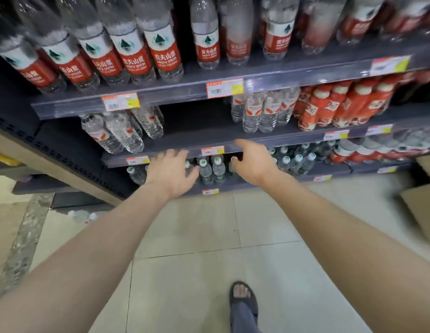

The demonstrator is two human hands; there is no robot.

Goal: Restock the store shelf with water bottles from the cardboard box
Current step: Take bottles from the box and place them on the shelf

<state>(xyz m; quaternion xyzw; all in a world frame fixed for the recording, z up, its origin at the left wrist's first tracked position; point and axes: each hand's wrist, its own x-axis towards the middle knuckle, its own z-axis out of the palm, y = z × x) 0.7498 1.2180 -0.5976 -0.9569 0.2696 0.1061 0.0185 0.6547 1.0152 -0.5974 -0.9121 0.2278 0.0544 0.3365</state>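
A shop aisle with a pale tiled floor (209, 236) and a dark grey store shelf (197, 133) that fills the wall ahead. The person stands facing it, both bare arms stretched forward. The left hand (172, 171) has its fingers spread, back of the hand up, and holds nothing. It is in front of the lip of the middle tier. The right hand (253, 162) is just beside it, fingers loosely relaxed and thumb apart, also empty.

Just above and between the two hands the middle tier has a bare gap. Small water bottles (117, 135) stand above and left of the left hand, and more stand above the right hand. Past those, further right, are red drink bottles (341, 104). Green-capped bottles (212, 168) sit on the low tier between the hands. Tall red-labelled bottles (161, 44) line the top tier well above both hands. The cardboard box (423, 207) is on the floor well to the right of the right hand, blurred. A sandalled foot (243, 299) is below the hands.
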